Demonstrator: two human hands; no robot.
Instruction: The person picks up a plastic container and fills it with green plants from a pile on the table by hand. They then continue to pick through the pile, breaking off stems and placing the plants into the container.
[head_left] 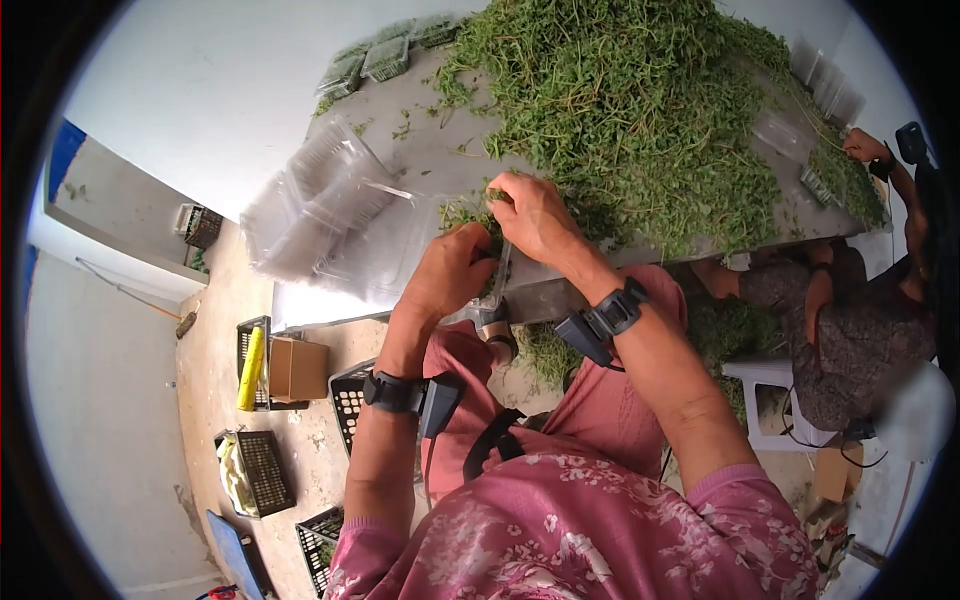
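Observation:
My left hand (447,268) is closed, fingers curled, over the near edge of an open clear plastic container (503,272) at the table's front edge. Leafy green sprigs (462,212) show behind its fingers; what lies inside its grip is mostly hidden. Just above and to the right, my right hand (535,220) pinches a bit of greens between thumb and fingers. A large heap of leafy green stems (620,110) spreads over the grey table (435,150) beyond both hands. To the left lie stacked clear plastic containers (330,200), nested and tilted.
Filled clear boxes (385,60) stand at the table's far left. On the right, another person's hand (865,147) reaches over greens. Black crates (262,472), a cardboard box (298,368) and a white stool (765,400) stand on the floor.

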